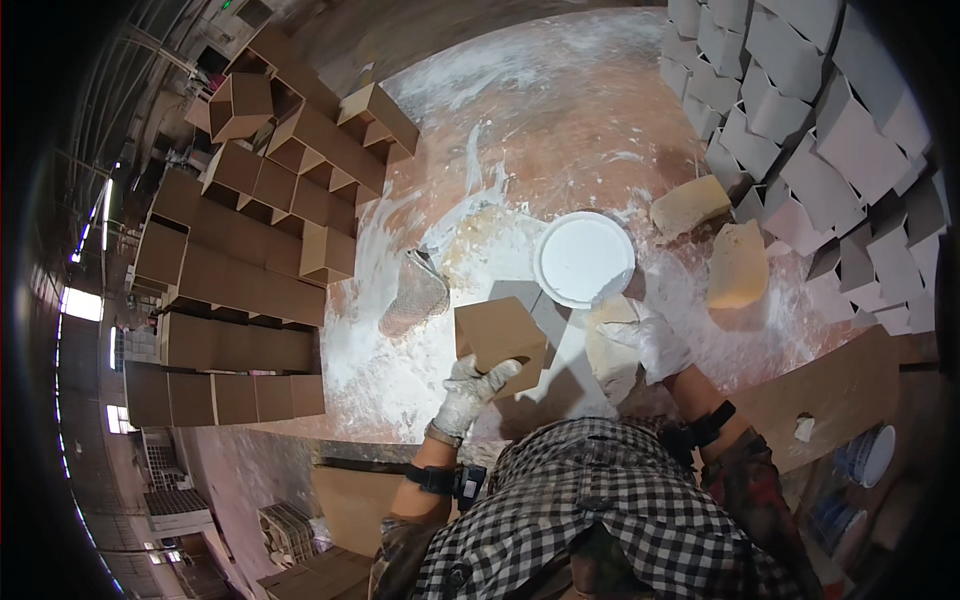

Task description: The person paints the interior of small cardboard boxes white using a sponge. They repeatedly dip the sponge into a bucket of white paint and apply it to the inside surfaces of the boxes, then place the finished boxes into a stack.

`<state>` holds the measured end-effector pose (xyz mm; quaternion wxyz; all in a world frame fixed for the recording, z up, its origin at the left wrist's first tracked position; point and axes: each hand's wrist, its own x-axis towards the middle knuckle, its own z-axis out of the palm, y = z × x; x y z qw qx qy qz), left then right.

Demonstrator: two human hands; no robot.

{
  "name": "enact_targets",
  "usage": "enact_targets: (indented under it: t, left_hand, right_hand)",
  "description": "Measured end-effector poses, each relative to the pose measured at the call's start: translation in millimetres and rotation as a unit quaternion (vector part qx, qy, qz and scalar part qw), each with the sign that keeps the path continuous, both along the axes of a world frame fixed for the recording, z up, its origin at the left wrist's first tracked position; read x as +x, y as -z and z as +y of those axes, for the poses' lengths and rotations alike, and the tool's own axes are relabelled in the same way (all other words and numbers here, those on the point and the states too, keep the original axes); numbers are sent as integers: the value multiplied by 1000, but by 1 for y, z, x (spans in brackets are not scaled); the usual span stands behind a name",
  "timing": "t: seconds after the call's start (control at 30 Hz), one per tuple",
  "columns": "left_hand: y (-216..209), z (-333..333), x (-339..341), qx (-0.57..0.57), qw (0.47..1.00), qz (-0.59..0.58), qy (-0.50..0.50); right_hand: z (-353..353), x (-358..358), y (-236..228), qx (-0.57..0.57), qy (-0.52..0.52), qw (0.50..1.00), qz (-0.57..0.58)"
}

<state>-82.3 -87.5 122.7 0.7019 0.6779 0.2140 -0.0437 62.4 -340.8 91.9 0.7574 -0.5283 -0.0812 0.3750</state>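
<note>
In a white-smeared glove, my left hand [473,392] grips a plain brown open box [497,335] by its near edge, thumb over the side. The box is tilted above the whitened worktop. My right hand [655,345], also gloved and white-coated, is closed on a pale sponge [612,355] caked with white. That sponge is to the right of the box, apart from it. Just beyond it stands a round white tub [584,260] filled with white. Part of the sponge is hidden under my right fingers.
Brown boxes [245,250] are stacked along the left. White-coated boxes [860,140] rise in a stack on the right. Two yellowish sponge blocks [738,265] lie right of the tub. A mesh-like bundle [415,295] is at its left. A cardboard sheet [820,400] covers the near right.
</note>
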Motion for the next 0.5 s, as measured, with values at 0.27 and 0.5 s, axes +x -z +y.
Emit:
enact_targets:
  t: [0.27,0.5]
  left_hand:
    - [20,-15,-6,410,886,-132,175]
    - [36,-10,0,377,893,-141,202]
  right_hand:
    - [21,17,-34,-181,-46,818,-544]
    - [76,-6,-43,-267,-110,771,-567]
